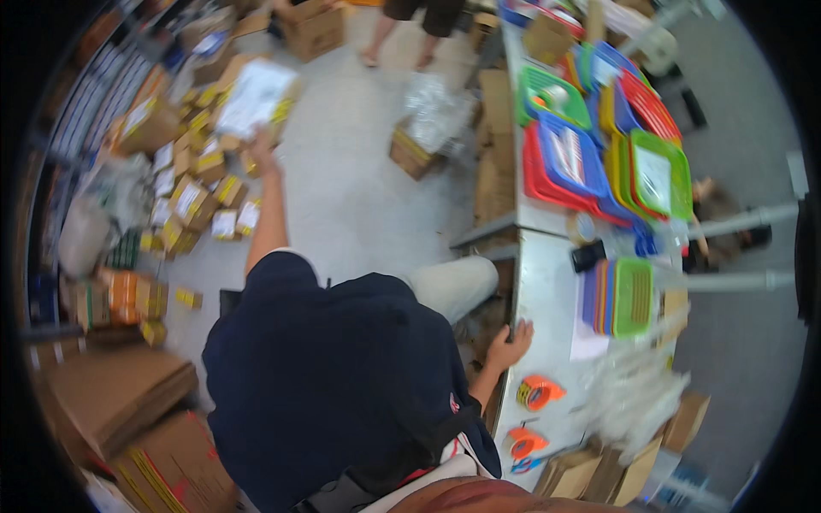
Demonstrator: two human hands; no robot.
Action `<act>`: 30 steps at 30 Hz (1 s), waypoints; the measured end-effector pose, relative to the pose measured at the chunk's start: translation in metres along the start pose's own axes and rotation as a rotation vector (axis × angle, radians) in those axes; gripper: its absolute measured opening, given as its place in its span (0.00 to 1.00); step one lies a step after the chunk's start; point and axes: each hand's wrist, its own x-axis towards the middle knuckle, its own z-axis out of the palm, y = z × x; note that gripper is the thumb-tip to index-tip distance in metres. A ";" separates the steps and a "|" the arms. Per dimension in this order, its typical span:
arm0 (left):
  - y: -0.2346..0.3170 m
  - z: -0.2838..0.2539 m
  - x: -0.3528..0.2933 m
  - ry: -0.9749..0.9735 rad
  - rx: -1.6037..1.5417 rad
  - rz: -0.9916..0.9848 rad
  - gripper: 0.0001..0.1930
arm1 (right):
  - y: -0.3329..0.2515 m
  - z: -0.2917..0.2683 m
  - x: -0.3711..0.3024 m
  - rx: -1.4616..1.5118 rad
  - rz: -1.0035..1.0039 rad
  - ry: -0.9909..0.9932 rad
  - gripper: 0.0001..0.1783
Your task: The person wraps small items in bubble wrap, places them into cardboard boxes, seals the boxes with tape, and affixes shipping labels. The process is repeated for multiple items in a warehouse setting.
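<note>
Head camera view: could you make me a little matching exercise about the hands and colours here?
Column one:
1. Left hand
2. Right hand
3. Tape dispensers
4. Shirt

Column two:
A. Dark navy
B. At the edge of the white table
C. Bright orange
D. At the heap of cartons

Right pairs: 1-D, 2-B, 3-C, 4-A

The place looked like a packing room or stockroom: small taped cartons (194, 205) lay heaped on the left of the floor (342, 162) beside filled shelving (84, 111), with large brown cardboard (120, 385) near left. Along the right, a white table (543, 282) held colourful plastic baskets (629, 171), orange tape dispensers (540, 392) and clear plastic packaging (629, 393).
</note>
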 end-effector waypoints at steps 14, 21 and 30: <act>0.183 0.137 -0.113 -0.556 -0.353 0.336 0.41 | -0.013 -0.003 0.003 0.080 -0.014 -0.099 0.28; 0.196 0.138 -0.129 -0.606 -0.357 0.354 0.43 | -0.013 -0.003 0.002 0.048 0.002 -0.095 0.27; 0.202 0.141 -0.135 -0.616 -0.363 0.369 0.42 | -0.014 -0.003 0.000 0.050 -0.004 -0.086 0.27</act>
